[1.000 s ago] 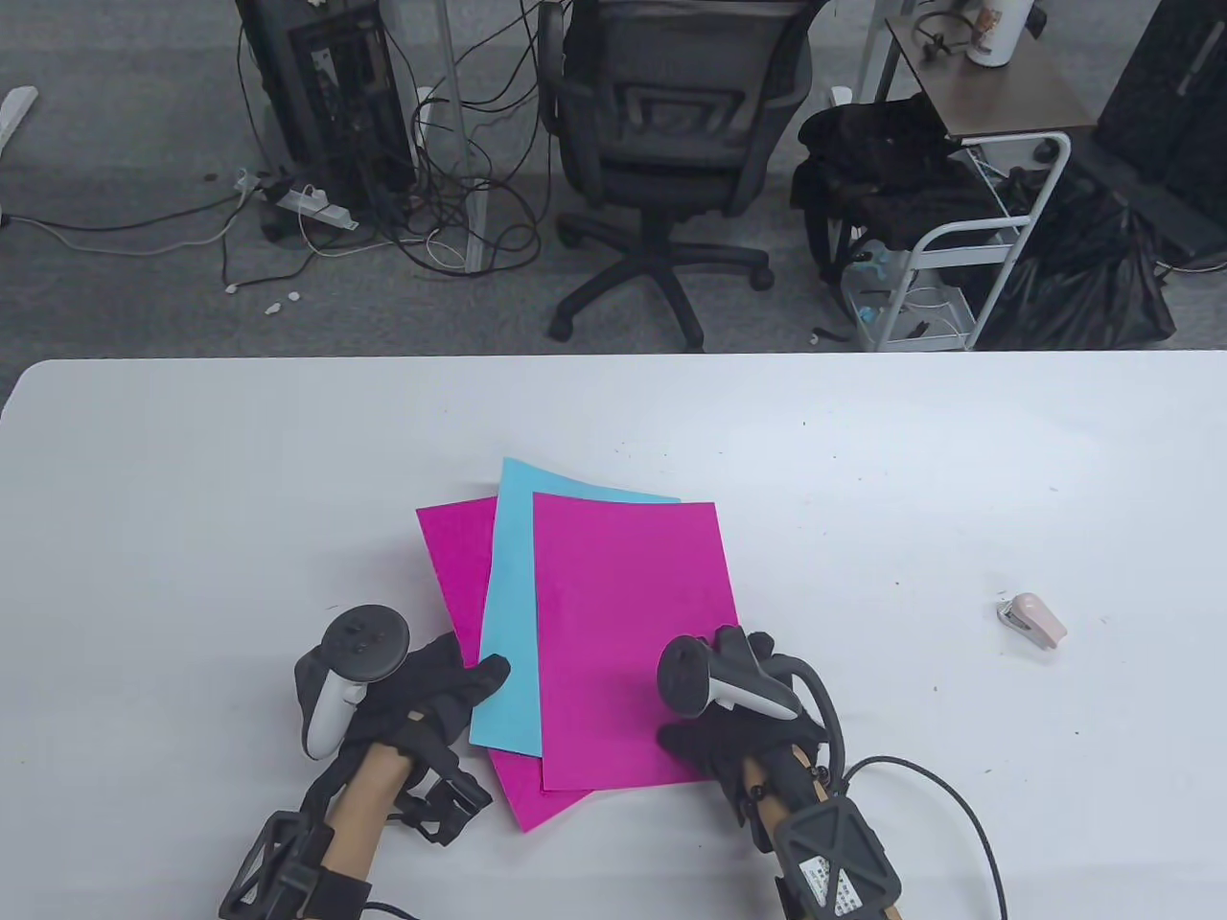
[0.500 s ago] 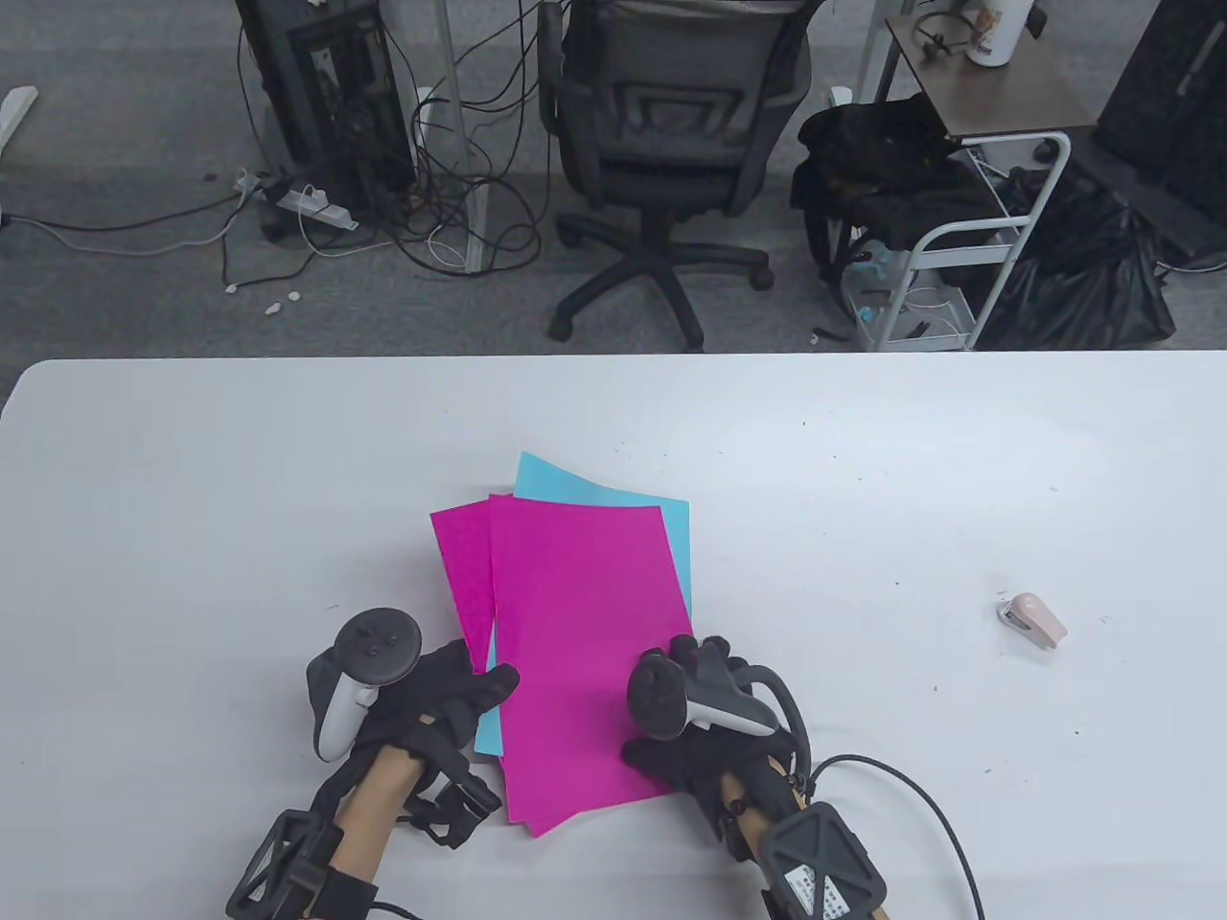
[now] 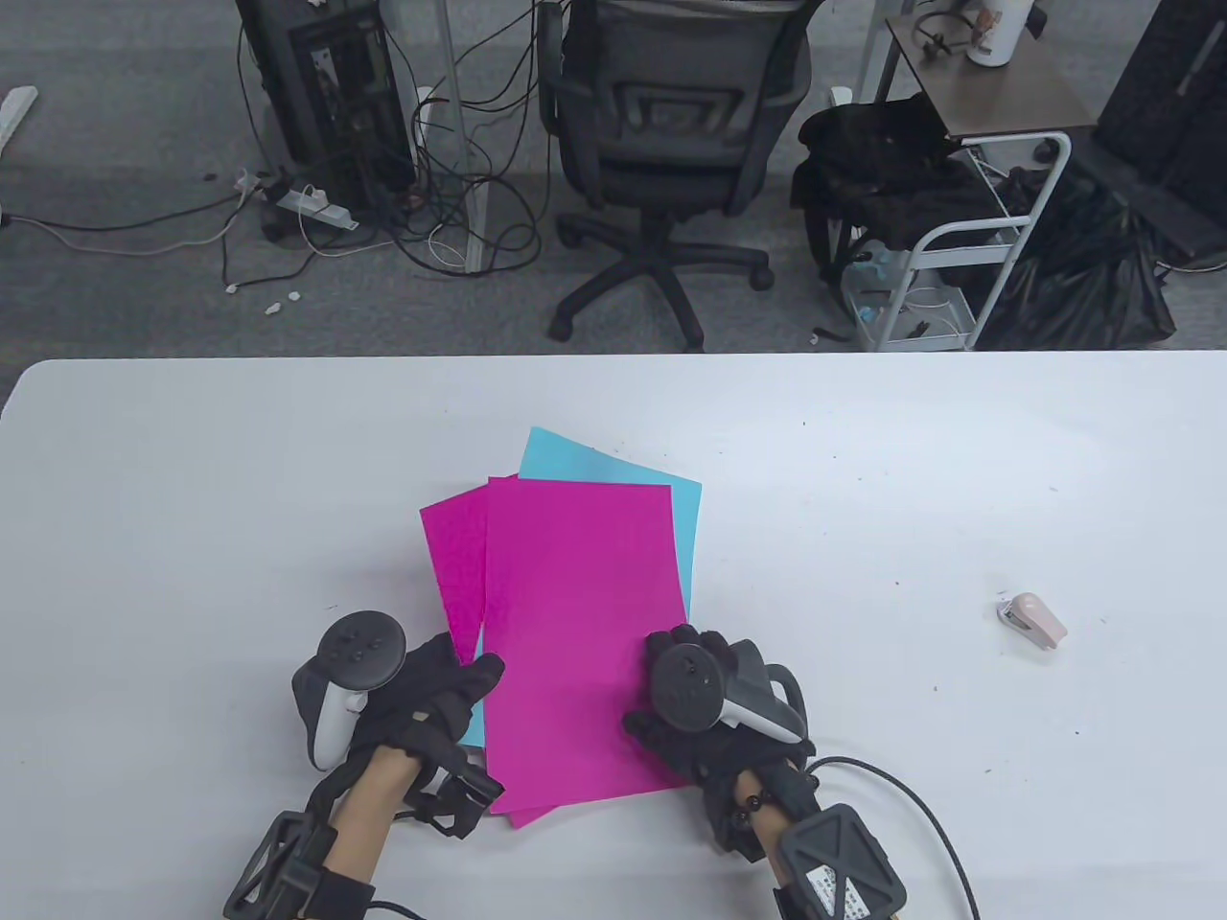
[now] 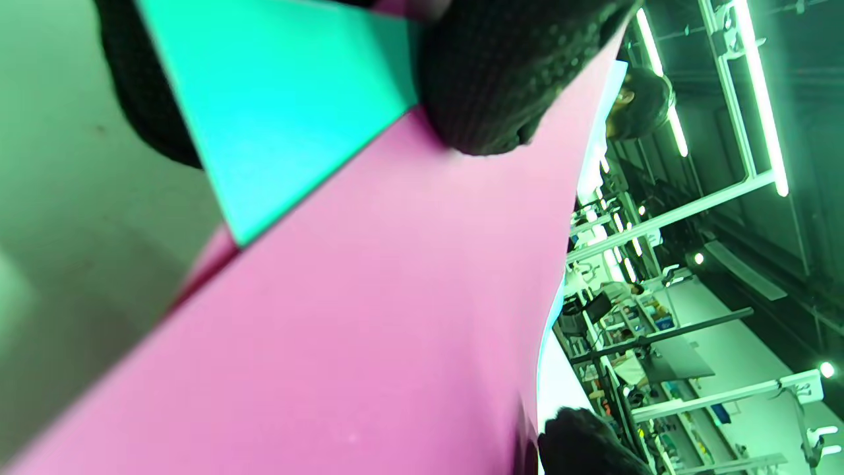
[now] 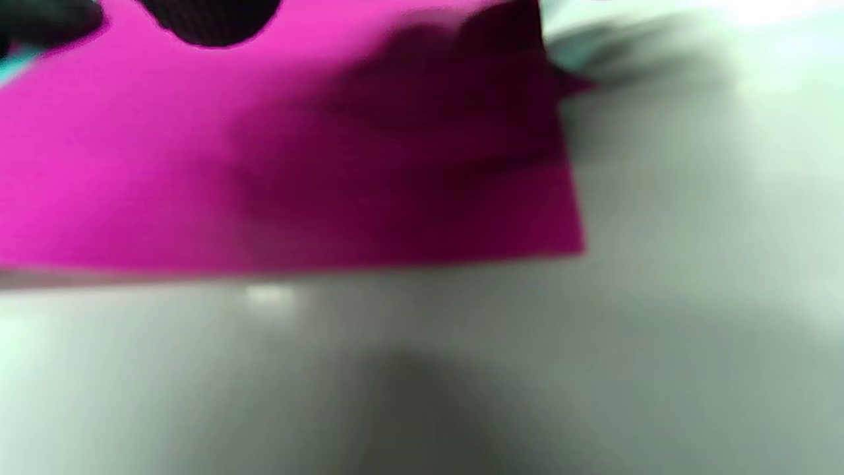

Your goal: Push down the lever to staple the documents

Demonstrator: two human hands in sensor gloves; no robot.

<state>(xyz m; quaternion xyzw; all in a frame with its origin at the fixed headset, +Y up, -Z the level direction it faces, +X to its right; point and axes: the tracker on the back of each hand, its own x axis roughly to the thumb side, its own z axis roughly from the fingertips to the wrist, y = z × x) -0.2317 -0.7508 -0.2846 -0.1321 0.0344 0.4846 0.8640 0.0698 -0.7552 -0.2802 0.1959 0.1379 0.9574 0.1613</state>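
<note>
Three sheets lie overlapped at the table's middle: a top magenta sheet (image 3: 580, 632), a blue sheet (image 3: 613, 470) beneath it, and a lower magenta sheet (image 3: 455, 556) sticking out left. My left hand (image 3: 431, 690) pinches the stack's left edge; in the left wrist view its thumb (image 4: 488, 79) presses on the top magenta sheet (image 4: 369, 316) beside the blue sheet (image 4: 264, 99). My right hand (image 3: 709, 709) grips the stack's lower right edge; the right wrist view is blurred and shows the magenta sheet (image 5: 264, 165). A small pink stapler (image 3: 1033, 620) lies far right, untouched.
The white table (image 3: 192, 498) ends at its far edge (image 3: 613, 356). An office chair (image 3: 661, 144), floor cables and a white cart (image 3: 968, 240) stand beyond it. A black cable (image 3: 920, 786) trails from my right wrist.
The top magenta sheet has slid left over the blue sheet, so the three sheets overlap more closely. My right hand has moved left with it. The stapler has not moved.
</note>
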